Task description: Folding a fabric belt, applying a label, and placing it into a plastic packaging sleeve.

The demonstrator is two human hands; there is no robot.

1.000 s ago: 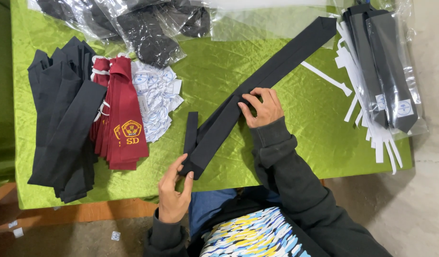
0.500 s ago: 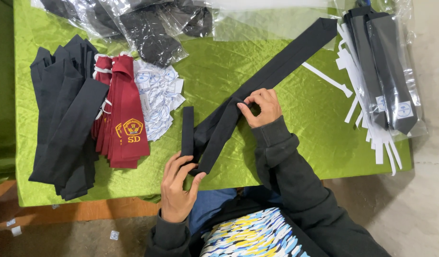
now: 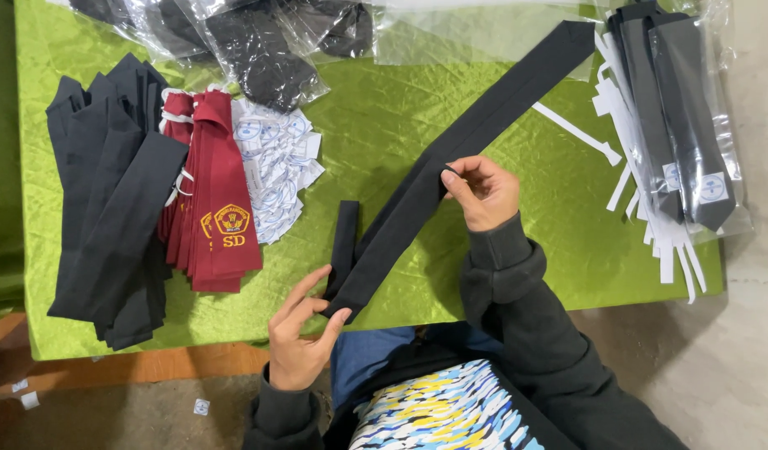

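Green cloth covers the bench; near its front edge my left hand [image 3: 296, 346] pinches the black tie [image 3: 450, 171] at its end, right hand [image 3: 482, 192] pinching mid-length. Looks soft, light, floppy.

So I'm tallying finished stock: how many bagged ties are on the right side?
2 show clearly, both dark ties in clear bags at the table's right edge: one nearer the middle, one further right. They overlap, so more may lie hidden beneath.
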